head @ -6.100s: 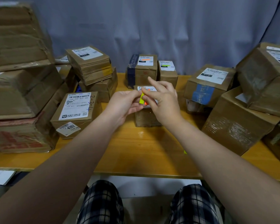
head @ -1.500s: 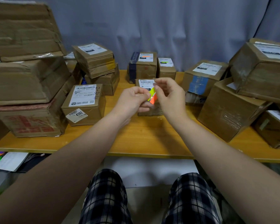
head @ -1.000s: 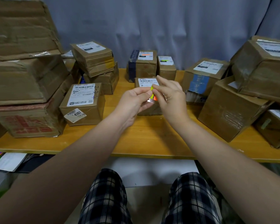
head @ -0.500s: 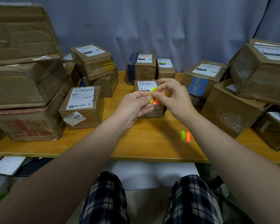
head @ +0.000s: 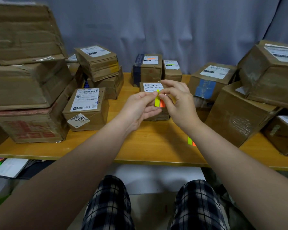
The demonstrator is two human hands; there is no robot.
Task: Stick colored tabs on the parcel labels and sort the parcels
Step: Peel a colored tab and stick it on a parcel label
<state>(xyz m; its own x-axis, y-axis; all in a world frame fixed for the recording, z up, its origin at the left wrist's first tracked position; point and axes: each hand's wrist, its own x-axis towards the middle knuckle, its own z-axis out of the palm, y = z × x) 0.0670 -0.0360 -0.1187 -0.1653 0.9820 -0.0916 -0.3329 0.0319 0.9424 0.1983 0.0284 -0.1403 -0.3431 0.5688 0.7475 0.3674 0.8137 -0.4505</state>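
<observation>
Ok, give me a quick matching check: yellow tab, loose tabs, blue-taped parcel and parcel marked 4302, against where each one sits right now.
Things:
1. yellow tab
2. loose tabs
3. blue-taped parcel
4. parcel marked 4302

Places:
A. pinched between the left hand and right hand
B. right of the hands, towards the back
C. on the table, left of the hands
D. on the table beside the right forearm

Pairs: 1-A, 2-D, 3-B, 4-C.
</observation>
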